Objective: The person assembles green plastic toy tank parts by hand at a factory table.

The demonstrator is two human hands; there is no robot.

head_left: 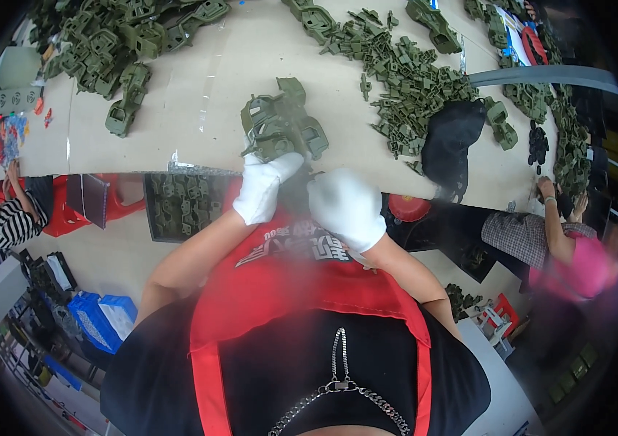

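Both my hands wear white gloves and are held close together at the table's near edge, in front of my red apron. My left hand [269, 185] is closed, its fingers curled, against the near side of a small group of olive-green plastic toy vehicle bodies [280, 123]. Just to its right, my right hand [347, 207] is closed with the knuckles up. Whatever lies between the fingers of either hand is hidden, and the gap between them is hazy.
Green vehicle bodies are heaped at the far left [109, 43]. Small green parts [411, 80] spread right of centre, beside a black cloth-like item [453, 138]. A dark crate [182, 207] of green parts stands below the table edge. Co-workers sit left [15, 221] and right [563, 251].
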